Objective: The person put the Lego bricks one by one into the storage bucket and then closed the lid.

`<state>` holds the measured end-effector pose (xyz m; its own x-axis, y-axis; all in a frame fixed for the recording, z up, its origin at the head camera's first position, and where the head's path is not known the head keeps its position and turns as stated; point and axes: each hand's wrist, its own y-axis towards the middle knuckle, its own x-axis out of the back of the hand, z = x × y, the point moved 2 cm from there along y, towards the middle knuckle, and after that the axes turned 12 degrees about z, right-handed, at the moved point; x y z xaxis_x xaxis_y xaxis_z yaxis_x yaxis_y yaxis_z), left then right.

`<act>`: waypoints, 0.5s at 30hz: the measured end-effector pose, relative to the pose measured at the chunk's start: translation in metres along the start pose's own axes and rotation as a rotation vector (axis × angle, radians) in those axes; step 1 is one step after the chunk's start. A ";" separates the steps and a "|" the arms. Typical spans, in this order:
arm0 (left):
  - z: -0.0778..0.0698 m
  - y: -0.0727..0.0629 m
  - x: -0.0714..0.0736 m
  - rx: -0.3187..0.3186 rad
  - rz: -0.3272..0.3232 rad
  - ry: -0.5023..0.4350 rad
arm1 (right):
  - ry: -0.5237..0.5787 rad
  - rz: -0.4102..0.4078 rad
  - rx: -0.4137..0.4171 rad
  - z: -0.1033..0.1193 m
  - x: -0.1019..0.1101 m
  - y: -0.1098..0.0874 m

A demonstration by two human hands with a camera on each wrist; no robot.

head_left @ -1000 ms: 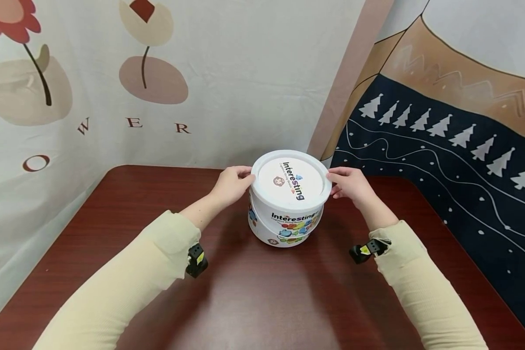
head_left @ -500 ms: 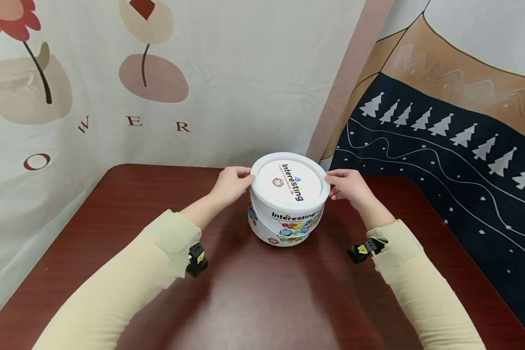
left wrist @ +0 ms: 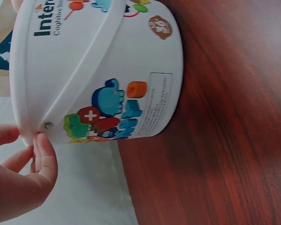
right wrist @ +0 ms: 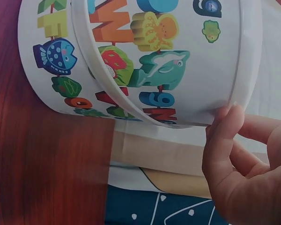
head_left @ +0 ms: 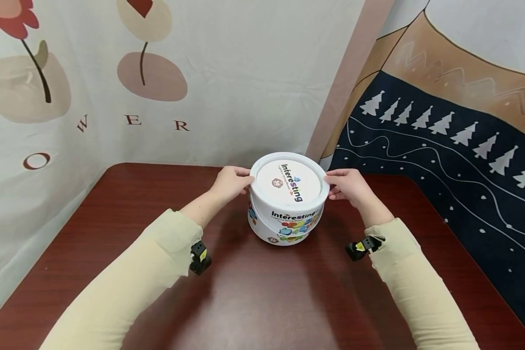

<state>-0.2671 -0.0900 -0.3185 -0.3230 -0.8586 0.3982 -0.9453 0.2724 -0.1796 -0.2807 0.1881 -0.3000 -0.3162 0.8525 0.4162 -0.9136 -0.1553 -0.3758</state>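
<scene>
A white plastic bucket (head_left: pixel 262 227) with colourful printed toys and the word "Interesting" stands upright on the table. Its round white lid (head_left: pixel 267 171) sits on top. My left hand (head_left: pixel 231 185) pinches the lid's rim on the left, thumb above and fingertips below the edge, close to the handle's rivet (left wrist: pixel 48 125) in the left wrist view. On the opposite side, my right hand (head_left: pixel 351 186) pinches the rim between thumb and fingers. The white carrying handle (right wrist: pixel 100 65) hangs down across the bucket's front.
The dark red-brown table (head_left: pixel 262 301) has rounded far corners. Behind it hangs a pale cloth (head_left: pixel 245 73) with flower prints, and on the right a navy cloth (head_left: pixel 398 150) with white trees. Black cameras (head_left: pixel 200 258) are strapped at both wrists.
The lid's far edge and right edge have shifted slightly, down and inward, with the right hand moving a little left alongside. Both hands stay at the rim.
</scene>
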 end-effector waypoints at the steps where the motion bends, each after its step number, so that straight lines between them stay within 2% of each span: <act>1: 0.000 0.000 0.000 0.010 -0.001 0.000 | 0.006 0.002 -0.004 0.000 0.000 0.000; 4: 0.000 0.000 0.001 0.027 0.000 0.001 | 0.023 0.011 -0.008 -0.001 0.000 0.000; 9: 0.005 0.000 0.001 0.007 -0.005 -0.003 | 0.013 0.017 0.017 -0.004 0.001 0.004; 12: 0.011 -0.002 0.000 -0.037 0.004 0.058 | -0.078 -0.008 0.040 -0.008 0.001 0.004; 15: 0.018 -0.004 0.001 -0.089 -0.008 0.169 | -0.203 -0.094 0.088 -0.012 0.001 0.001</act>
<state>-0.2627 -0.1004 -0.3338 -0.3116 -0.7779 0.5458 -0.9457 0.3096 -0.0986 -0.2790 0.1949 -0.3095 -0.2654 0.7487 0.6075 -0.9574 -0.1302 -0.2577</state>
